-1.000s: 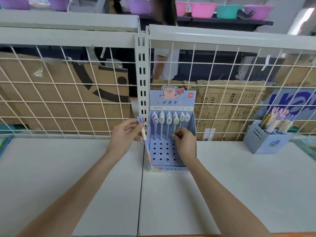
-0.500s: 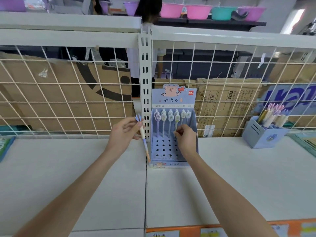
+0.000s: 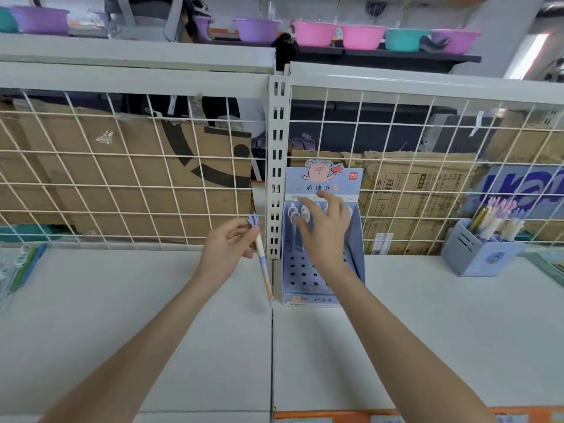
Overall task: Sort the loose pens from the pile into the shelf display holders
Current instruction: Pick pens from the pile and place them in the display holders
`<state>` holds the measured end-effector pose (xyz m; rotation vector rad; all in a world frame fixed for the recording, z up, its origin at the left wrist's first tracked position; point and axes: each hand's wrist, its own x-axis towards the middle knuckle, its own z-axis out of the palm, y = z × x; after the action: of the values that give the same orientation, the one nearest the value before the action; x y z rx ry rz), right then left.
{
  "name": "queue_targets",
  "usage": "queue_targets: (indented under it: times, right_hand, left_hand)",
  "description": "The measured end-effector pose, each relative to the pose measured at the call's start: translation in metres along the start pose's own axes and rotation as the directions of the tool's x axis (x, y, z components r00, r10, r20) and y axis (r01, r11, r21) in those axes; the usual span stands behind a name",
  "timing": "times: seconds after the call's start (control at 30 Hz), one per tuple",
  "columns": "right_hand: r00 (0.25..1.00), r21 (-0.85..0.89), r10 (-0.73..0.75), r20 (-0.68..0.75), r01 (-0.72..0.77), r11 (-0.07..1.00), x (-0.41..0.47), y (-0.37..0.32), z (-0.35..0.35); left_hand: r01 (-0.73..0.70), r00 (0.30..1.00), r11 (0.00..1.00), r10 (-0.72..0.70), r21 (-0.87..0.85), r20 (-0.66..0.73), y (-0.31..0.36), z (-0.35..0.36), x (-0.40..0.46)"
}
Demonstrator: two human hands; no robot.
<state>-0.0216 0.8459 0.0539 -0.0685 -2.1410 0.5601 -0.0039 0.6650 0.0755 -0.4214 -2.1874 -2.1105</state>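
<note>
Pen (image 3: 262,254) in your left hand (image 3: 224,250) stands nearly upright in the head view, its long axis tipped a little so the blue tufted top points up toward the wire grid (image 3: 128,178) and the writing tip points down at the white shelf (image 3: 122,315), just left of the display holder (image 3: 323,239). Your left hand's fingers and thumb pinch the pen near its upper part, and the lower barrel hangs free below them. Your right hand (image 3: 325,230) is raised in front of the holder with its fingers spread and relaxed, gripping nothing; it covers most of the pens standing in the holder's back row (image 3: 294,213), so you can make out only a few white tops at the left, and you cannot tell whether the fingertips touch any of them. The holder's perforated base shows below your wrist, and its pig header card sits above your fingers. To the far right a blue pen cup (image 3: 479,254) holding more pens stands on the shelf, well apart from both hands; those pens are too small to tell apart.
</note>
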Motion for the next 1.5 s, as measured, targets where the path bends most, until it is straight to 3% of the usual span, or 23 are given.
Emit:
queue_targets:
  times: [0.13, 0.2, 0.5, 0.87, 1.17, 1.27, 1.37, 1.5]
  right_hand:
    - [0.967, -0.125, 0.031, 0.254, 0.001, 0.992, 0.01, 0.0, 0.008]
    - [0.95, -0.167, 0.026, 0.312, 0.028, 0.986, 0.011, 0.002, 0.009]
    - [0.936, -0.147, 0.064, 0.345, -0.014, 0.989, 0.018, 0.003, 0.001]
    - [0.964, -0.024, 0.083, 0.251, -0.08, 0.997, 0.02, 0.006, 0.003]
    - [0.964, -0.049, 0.133, 0.232, -0.125, 0.991, 0.011, 0.004, 0.0]
    - [0.957, 0.103, 0.166, 0.238, -0.195, 0.975, 0.0, -0.004, -0.021]
    - [0.853, 0.311, 0.237, 0.465, -0.407, 0.858, -0.022, -0.013, -0.055]
    - [0.723, 0.282, 0.248, 0.645, -0.526, 0.802, -0.046, -0.008, -0.082]
  left_hand:
    - [0.0, 1.0, 1.0, 0.0, -0.007, 0.003, -0.001, -0.008, 0.0]
    - [0.001, 1.0, 1.0, -0.001, -0.008, -0.001, -0.001, -0.012, 0.001]
    - [-0.006, 1.0, 1.0, 0.006, -0.027, 0.007, -0.004, -0.017, 0.003]
    - [0.005, 1.0, 0.999, -0.005, -0.032, 0.006, -0.006, -0.015, 0.009]
    - [-0.008, 0.999, 0.999, 0.01, -0.039, 0.051, -0.006, -0.006, 0.008]
    - [-0.009, 0.997, 0.998, 0.014, -0.068, 0.076, -0.007, 0.001, 0.006]
    - [-0.003, 0.995, 0.994, 0.013, -0.111, 0.094, -0.01, 0.011, 0.003]
    - [0.006, 0.994, 0.992, 0.008, -0.129, 0.105, -0.008, 0.039, 0.0]
